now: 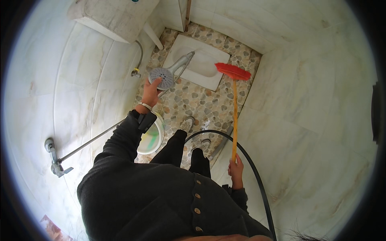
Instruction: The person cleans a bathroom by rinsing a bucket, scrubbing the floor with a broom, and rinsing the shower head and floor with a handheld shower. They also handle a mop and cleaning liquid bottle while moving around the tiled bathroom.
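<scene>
My left hand (150, 93) is closed around a grey shower head (162, 79), thumb on its nozzle face. The shower head's handle points away to the upper right, over the near-left part of a white squat toilet (221, 55), and a metal hose (181, 72) runs back beneath it. In my right hand (236, 173) is the lower end of a wooden broom handle (235, 120). The broom's red bristle head (233, 71) is at the far end, beside the toilet's right edge. Whether the bristles touch the floor I cannot tell. No water spray is visible.
Below my left forearm stands a white bucket (150, 144). A wall tap (55, 161) is at left, and a washbasin (111, 21) hangs above a small valve (136, 73). A grey pipe (221, 144) lies along the right wall. A black cable or hose (256, 171) arches past my legs.
</scene>
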The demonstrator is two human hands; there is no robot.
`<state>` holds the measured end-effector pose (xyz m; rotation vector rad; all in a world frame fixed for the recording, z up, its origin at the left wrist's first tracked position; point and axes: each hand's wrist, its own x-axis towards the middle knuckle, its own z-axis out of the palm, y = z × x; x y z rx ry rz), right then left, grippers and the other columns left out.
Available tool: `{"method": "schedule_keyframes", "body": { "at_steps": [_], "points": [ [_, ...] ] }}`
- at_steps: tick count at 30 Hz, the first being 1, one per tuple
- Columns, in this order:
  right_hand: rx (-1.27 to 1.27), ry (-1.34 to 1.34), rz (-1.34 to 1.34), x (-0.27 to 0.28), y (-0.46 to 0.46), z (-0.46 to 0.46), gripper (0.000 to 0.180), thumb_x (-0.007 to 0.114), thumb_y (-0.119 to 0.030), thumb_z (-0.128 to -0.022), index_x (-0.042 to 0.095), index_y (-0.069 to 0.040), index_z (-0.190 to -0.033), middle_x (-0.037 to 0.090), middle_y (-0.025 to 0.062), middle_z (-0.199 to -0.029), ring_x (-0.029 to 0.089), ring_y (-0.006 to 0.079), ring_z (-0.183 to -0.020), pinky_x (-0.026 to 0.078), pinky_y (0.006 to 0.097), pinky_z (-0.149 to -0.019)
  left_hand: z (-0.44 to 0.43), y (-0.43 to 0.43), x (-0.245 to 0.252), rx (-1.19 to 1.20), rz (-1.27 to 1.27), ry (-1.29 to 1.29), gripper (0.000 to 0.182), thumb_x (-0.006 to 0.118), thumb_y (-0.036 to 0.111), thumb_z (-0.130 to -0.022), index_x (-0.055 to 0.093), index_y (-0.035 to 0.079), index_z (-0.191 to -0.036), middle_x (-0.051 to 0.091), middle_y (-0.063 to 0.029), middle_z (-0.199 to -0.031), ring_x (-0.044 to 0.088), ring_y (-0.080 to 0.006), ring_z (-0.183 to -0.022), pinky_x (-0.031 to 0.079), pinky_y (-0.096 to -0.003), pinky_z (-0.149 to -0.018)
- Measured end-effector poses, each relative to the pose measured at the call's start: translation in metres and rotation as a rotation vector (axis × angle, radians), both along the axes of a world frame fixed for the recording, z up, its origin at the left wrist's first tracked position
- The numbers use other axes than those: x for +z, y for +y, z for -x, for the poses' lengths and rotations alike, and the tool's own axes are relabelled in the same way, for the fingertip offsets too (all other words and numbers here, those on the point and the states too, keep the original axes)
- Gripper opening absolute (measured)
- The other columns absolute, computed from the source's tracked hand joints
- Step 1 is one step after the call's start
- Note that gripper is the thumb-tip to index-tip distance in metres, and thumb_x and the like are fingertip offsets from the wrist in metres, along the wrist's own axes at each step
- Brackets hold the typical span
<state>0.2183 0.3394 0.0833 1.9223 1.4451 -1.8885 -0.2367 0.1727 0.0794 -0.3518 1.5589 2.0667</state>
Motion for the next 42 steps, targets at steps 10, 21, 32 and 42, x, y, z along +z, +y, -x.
{"method": "schedule_keyframes", "body": {
  "at_steps": [10,21,32,42],
  "points": [
    [0.301,0.069,-0.23,-0.104,0.021,0.05,0.055,0.057,-0.015,-0.081,0.039,-0.002,-0.132,0.06,0.0135,-0.09,0.059,0.0208,-0.071,0.048,0.0305,-0.062,0.011,-0.002,-0.011,-0.029,-0.029,0.007,0.036,0.058,0.007,-0.084,0.044,0.007,-0.118,0.055,-0.0093,-0.113,0.057,-0.0242,-0.102,0.052,-0.0419,-0.083],
    [0.482,0.063,-0.319,-0.092,0.003,0.058,0.056,0.053,-0.016,-0.081,0.037,-0.003,-0.133,0.054,0.0225,-0.118,0.056,0.0327,-0.104,0.044,0.0353,-0.087,0.014,-0.01,-0.004,0.002,0.002,0.043,0.037,0.056,0.007,-0.085,0.042,0.007,-0.12,0.054,-0.0105,-0.114,0.057,-0.0246,-0.102,0.052,-0.042,-0.083],
    [0.711,-0.009,-0.466,0.005,0.029,-0.007,0.059,0.055,-0.008,-0.077,0.038,-0.01,-0.134,0.063,0.0184,-0.082,0.061,0.0325,-0.069,0.049,0.0393,-0.062,0.01,-0.029,0.006,0.06,-0.013,0.01,0.038,0.056,0.007,-0.085,0.041,0.007,-0.121,0.054,-0.0102,-0.115,0.057,-0.0243,-0.103,0.052,-0.0408,-0.084],
    [1.369,-0.434,-0.787,-0.012,0.097,0.067,0.053,0.048,-0.008,-0.082,0.04,-0.02,-0.133,0.058,0.0139,-0.076,0.059,0.0312,-0.064,0.048,0.0435,-0.057,0.021,-0.052,0.0,0.148,0.001,0.018,0.038,0.056,0.008,-0.084,0.043,0.004,-0.119,0.054,-0.0108,-0.114,0.058,-0.024,-0.1,0.054,-0.0377,-0.077]
  ]
}}
